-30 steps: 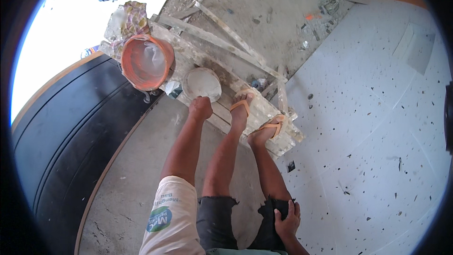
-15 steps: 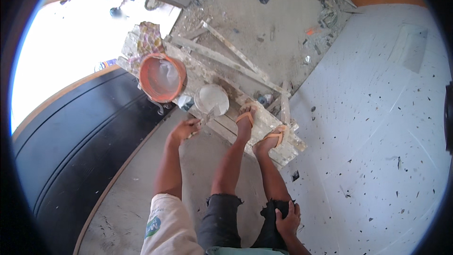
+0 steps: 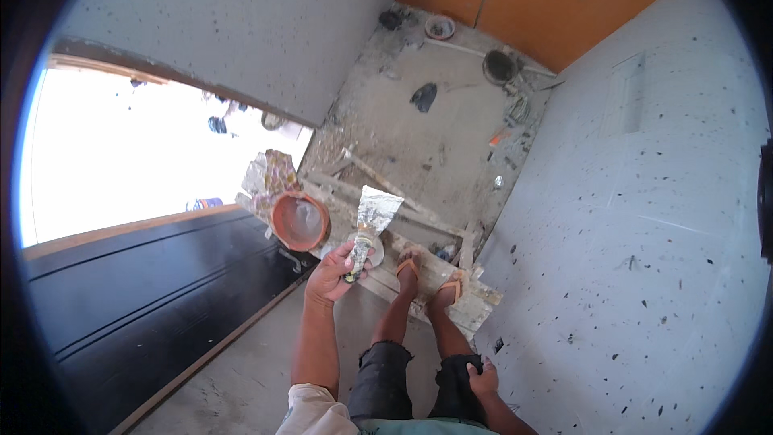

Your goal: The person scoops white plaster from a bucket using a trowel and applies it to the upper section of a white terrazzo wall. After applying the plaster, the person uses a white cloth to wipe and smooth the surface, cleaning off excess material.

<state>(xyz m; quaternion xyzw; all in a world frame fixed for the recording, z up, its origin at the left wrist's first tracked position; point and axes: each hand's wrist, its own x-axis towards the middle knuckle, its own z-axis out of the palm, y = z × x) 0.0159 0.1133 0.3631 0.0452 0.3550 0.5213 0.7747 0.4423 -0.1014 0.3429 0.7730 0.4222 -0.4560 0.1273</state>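
Bucket: one orange bucket (image 3: 299,221) sat on the plank platform, just left of my left hand; pale plaster coated its inside, so I judged it heavy and best lifted by the rim.
Left grip: my left hand (image 3: 334,274) was closed around the handle of one putty knife (image 3: 369,221), blade pointing up and away from me.
Putty knife, handling: I judged it light, the handle stiff and the wide blade thin and springy; caked plaster made it gritty rather than slippery. The handle was the place to hold it, never the blade edge.
Feet: two, in orange sandals (image 3: 409,264), stood on the plank platform (image 3: 475,300), just right of the knife.
Right grip: my right hand (image 3: 483,376) rested on my right knee, fingers curled on the dark shorts, holding no tool.
Count: one knife, one bucket, two sandals.
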